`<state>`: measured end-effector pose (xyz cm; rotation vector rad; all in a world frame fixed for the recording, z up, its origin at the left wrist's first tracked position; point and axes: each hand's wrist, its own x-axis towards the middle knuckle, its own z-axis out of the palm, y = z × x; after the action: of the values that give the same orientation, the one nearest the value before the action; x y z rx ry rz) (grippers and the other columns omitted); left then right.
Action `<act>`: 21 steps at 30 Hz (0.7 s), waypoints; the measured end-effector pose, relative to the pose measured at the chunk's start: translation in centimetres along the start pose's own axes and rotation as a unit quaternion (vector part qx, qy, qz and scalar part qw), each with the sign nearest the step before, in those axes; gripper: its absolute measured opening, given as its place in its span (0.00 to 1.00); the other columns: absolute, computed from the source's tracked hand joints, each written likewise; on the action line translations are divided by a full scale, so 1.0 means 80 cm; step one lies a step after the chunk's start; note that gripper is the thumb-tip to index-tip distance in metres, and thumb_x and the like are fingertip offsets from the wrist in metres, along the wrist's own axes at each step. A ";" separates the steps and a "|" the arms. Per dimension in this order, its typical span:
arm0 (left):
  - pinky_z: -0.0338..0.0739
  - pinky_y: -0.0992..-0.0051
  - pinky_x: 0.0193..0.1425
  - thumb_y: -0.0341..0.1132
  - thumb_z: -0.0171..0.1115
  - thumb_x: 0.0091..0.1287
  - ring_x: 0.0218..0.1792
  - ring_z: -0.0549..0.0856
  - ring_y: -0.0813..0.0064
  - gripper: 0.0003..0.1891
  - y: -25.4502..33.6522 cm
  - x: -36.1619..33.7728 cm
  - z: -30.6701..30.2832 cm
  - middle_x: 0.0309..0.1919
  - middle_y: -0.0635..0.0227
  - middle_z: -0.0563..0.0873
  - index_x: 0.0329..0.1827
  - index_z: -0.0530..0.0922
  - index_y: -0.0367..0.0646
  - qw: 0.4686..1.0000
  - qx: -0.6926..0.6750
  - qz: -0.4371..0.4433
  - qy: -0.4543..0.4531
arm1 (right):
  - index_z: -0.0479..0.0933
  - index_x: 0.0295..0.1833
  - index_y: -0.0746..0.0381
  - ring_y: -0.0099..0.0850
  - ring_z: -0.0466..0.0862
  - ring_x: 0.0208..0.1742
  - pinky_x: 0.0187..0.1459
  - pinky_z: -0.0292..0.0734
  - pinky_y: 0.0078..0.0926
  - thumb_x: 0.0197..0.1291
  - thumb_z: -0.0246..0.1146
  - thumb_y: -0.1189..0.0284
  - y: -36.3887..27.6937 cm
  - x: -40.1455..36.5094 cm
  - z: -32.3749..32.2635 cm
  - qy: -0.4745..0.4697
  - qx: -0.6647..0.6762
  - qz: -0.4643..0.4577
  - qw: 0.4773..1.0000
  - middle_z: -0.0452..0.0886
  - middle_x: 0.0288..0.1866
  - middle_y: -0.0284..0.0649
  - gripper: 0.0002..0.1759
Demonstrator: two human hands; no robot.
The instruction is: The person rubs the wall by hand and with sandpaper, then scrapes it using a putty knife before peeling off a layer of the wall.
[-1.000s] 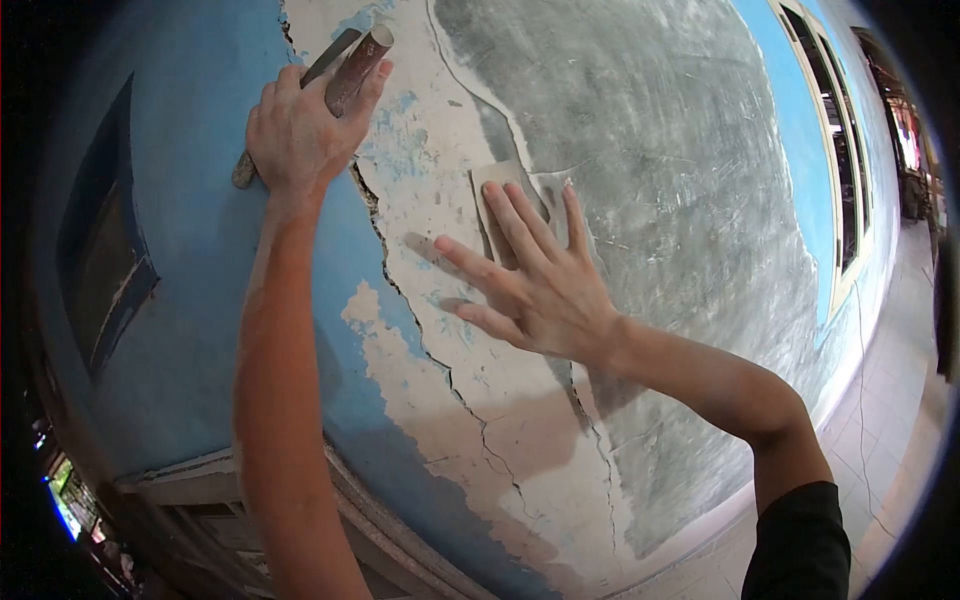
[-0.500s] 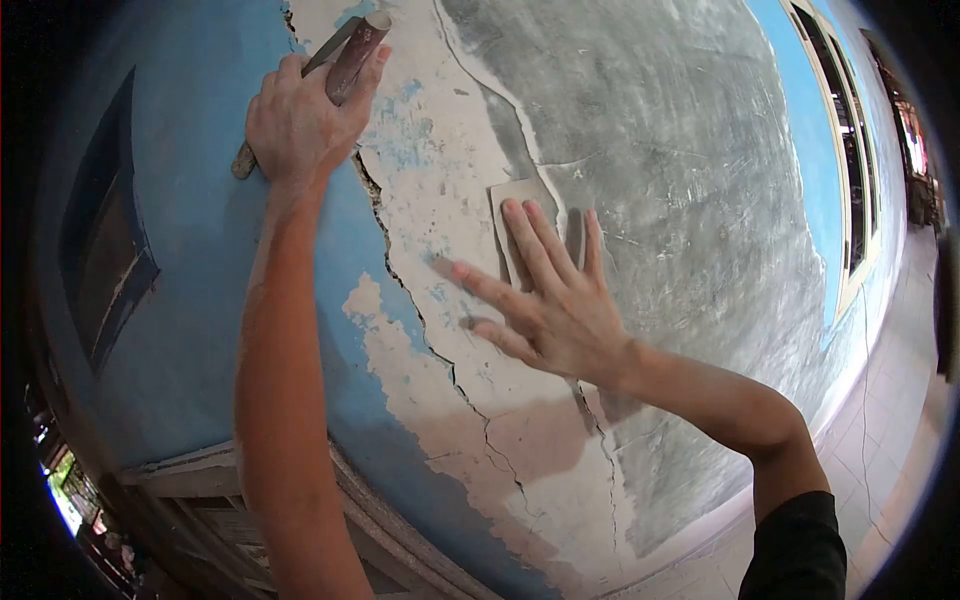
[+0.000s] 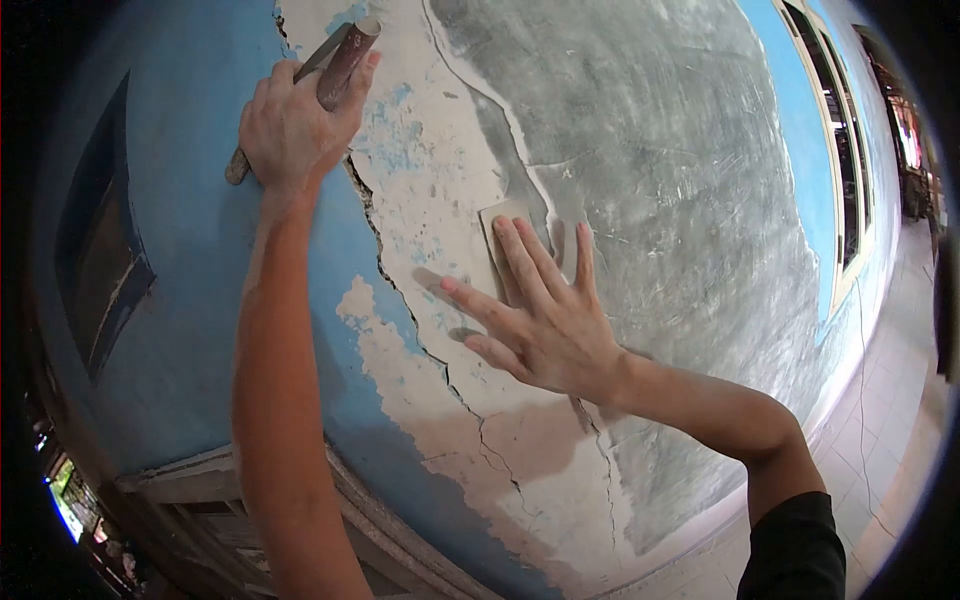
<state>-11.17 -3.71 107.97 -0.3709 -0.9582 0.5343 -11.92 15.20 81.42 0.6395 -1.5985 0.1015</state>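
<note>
My right hand (image 3: 555,325) lies against the wall with its fingers spread. Its middle fingertips press a pale piece of sandpaper (image 3: 500,258) flat on the wall, at the border of white patch and grey plaster (image 3: 680,180). Higher up on the left, my left hand (image 3: 300,130) is closed around a rolled reddish-brown sheet (image 3: 350,60), which looks like sandpaper, and a long narrow tool. The tool's rounded end (image 3: 238,167) sticks out below the hand; its kind is hidden by my grip. Between my hands a jagged crack (image 3: 366,200) runs down the white patch (image 3: 440,150).
Blue paint (image 3: 190,300) covers the wall at left, with a dark framed opening (image 3: 105,240). Below is a pale wooden frame (image 3: 200,475). A barred window (image 3: 845,150) is at right, above a tiled floor (image 3: 880,400) with a thin cable.
My right hand and the sandpaper have slid slightly down and left along the wall. My left hand keeps its grip, and the whole view has shifted a little.
</note>
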 end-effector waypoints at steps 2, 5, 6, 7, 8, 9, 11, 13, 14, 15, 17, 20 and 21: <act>0.80 0.65 0.33 0.68 0.59 0.65 0.30 0.86 0.65 0.31 0.005 0.000 -0.004 0.32 0.64 0.86 0.33 0.91 0.48 0.999 -0.004 -0.021 -0.024 | 0.45 0.81 0.24 0.56 0.54 0.81 0.71 0.42 0.79 0.71 0.41 0.37 0.003 0.021 -0.002 0.012 -0.003 0.005 1.000 0.55 0.78 0.64 0.35; 0.80 0.65 0.33 0.68 0.59 0.65 0.30 0.86 0.66 0.31 0.003 0.000 -0.003 0.33 0.64 0.87 0.33 0.91 0.48 1.000 0.015 -0.003 -0.018 | 0.45 0.81 0.24 0.57 0.54 0.81 0.71 0.43 0.79 0.71 0.41 0.37 0.012 0.057 -0.007 0.021 -0.017 0.015 1.000 0.56 0.77 0.65 0.35; 0.80 0.64 0.35 0.69 0.56 0.67 0.33 0.86 0.66 0.32 0.004 0.000 -0.005 0.34 0.64 0.86 0.33 0.90 0.46 0.999 0.003 -0.012 -0.031 | 0.45 0.81 0.24 0.57 0.54 0.81 0.71 0.44 0.79 0.71 0.41 0.37 0.010 0.056 -0.009 0.018 -0.010 0.022 1.000 0.56 0.77 0.65 0.35; 0.80 0.62 0.37 0.69 0.53 0.69 0.35 0.85 0.65 0.34 0.005 -0.001 -0.007 0.35 0.63 0.85 0.34 0.89 0.45 0.999 -0.009 -0.020 -0.045 | 0.46 0.81 0.24 0.56 0.54 0.81 0.71 0.44 0.79 0.71 0.40 0.37 0.005 0.050 -0.010 0.014 -0.002 0.030 0.999 0.56 0.77 0.64 0.34; 0.80 0.61 0.39 0.70 0.50 0.70 0.37 0.85 0.65 0.36 0.007 -0.003 -0.010 0.36 0.63 0.84 0.35 0.89 0.43 0.998 -0.021 -0.028 -0.061 | 0.46 0.81 0.24 0.56 0.54 0.81 0.71 0.45 0.79 0.72 0.40 0.37 -0.001 0.042 -0.012 0.009 0.006 0.038 0.999 0.56 0.77 0.64 0.34; 0.80 0.61 0.38 0.70 0.50 0.70 0.37 0.85 0.65 0.36 0.006 -0.006 -0.010 0.36 0.63 0.84 0.35 0.89 0.43 0.998 -0.024 -0.024 -0.059 | 0.46 0.81 0.24 0.56 0.54 0.81 0.70 0.45 0.79 0.72 0.40 0.38 -0.010 0.025 -0.010 0.000 0.016 0.033 0.999 0.56 0.78 0.64 0.34; 0.80 0.62 0.38 0.70 0.49 0.70 0.37 0.85 0.65 0.36 0.003 -0.005 -0.008 0.36 0.64 0.84 0.35 0.89 0.43 0.998 -0.028 -0.015 -0.051 | 0.47 0.81 0.25 0.56 0.54 0.81 0.70 0.45 0.80 0.72 0.39 0.38 -0.021 -0.011 -0.003 -0.011 0.035 0.022 0.999 0.56 0.78 0.63 0.33; 0.80 0.63 0.35 0.69 0.55 0.67 0.33 0.86 0.65 0.33 0.002 -0.004 -0.006 0.34 0.64 0.86 0.33 0.91 0.47 1.000 -0.010 0.000 -0.024 | 0.48 0.81 0.25 0.55 0.55 0.81 0.70 0.45 0.80 0.73 0.39 0.39 -0.011 -0.018 -0.005 -0.026 0.015 0.007 1.000 0.56 0.78 0.63 0.33; 0.80 0.64 0.33 0.69 0.57 0.66 0.30 0.86 0.66 0.31 0.001 -0.003 -0.005 0.33 0.65 0.87 0.33 0.92 0.48 1.000 -0.001 0.008 -0.009 | 0.48 0.81 0.25 0.55 0.55 0.81 0.70 0.46 0.80 0.73 0.39 0.39 -0.007 -0.018 -0.006 -0.033 0.004 0.001 0.999 0.56 0.78 0.62 0.33; 0.80 0.64 0.33 0.69 0.57 0.66 0.30 0.86 0.66 0.32 0.001 -0.002 -0.003 0.33 0.65 0.86 0.33 0.92 0.49 1.000 -0.009 0.003 -0.008 | 0.48 0.81 0.25 0.55 0.55 0.81 0.70 0.45 0.80 0.73 0.40 0.39 -0.003 -0.008 -0.006 -0.019 0.001 0.005 1.000 0.56 0.78 0.63 0.33; 0.80 0.63 0.33 0.70 0.57 0.65 0.29 0.86 0.66 0.32 0.002 -0.001 -0.002 0.32 0.66 0.86 0.32 0.92 0.49 1.000 -0.028 -0.006 -0.010 | 0.48 0.81 0.25 0.55 0.55 0.81 0.70 0.44 0.80 0.73 0.40 0.40 0.007 0.027 -0.006 0.006 -0.003 0.017 1.000 0.56 0.79 0.63 0.33; 0.80 0.60 0.37 0.69 0.51 0.70 0.36 0.85 0.64 0.36 0.005 -0.002 -0.007 0.35 0.65 0.84 0.34 0.89 0.42 0.995 -0.015 -0.052 -0.086 | 0.49 0.81 0.26 0.54 0.55 0.81 0.71 0.42 0.80 0.73 0.41 0.40 0.009 0.046 -0.004 0.032 0.016 0.032 0.999 0.55 0.79 0.63 0.33; 0.80 0.60 0.37 0.69 0.51 0.70 0.36 0.85 0.63 0.36 0.005 -0.002 -0.009 0.35 0.65 0.85 0.34 0.89 0.42 0.995 -0.017 -0.044 -0.087 | 0.49 0.81 0.26 0.54 0.55 0.81 0.71 0.42 0.79 0.73 0.42 0.41 0.004 0.039 -0.002 0.028 0.023 0.039 0.999 0.55 0.79 0.63 0.33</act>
<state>-10.76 -3.52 107.28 -0.3149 -1.1477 0.4766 -11.86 14.50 84.45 0.6040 -1.5712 0.2124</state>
